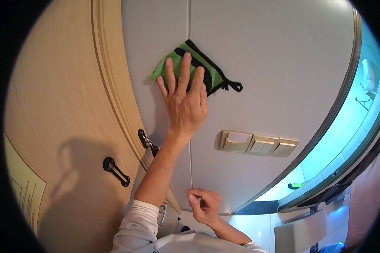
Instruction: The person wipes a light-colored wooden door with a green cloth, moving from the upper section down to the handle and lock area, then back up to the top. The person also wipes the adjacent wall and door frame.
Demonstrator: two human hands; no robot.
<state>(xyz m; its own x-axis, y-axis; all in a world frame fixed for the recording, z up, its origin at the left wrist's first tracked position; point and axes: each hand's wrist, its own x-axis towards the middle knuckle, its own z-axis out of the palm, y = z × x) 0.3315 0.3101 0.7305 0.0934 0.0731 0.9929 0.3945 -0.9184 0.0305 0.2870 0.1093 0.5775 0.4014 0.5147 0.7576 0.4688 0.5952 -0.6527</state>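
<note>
My left hand (185,95) lies flat, fingers spread, on a green cleaning cloth (213,71) with black trim, holding it against the grey wall panel (266,63). A black hanging loop sticks out from the cloth's right corner. Under the cloth runs a vertical seam in the panel, partly covered by my hand and forearm. Lower down, my right hand (205,205) is held in front of my body, fingers loosely curled in and thumb near the index finger. Nothing shows in it, and it appears apart from the wall.
Light switches (259,144) sit on the wall to the right. At left is a wooden door (60,95) with a black door guard (116,171), a lever handle (163,214) and a printed notice (25,189). A bluish-lit doorway (342,151) opens at right, near a chair (300,232).
</note>
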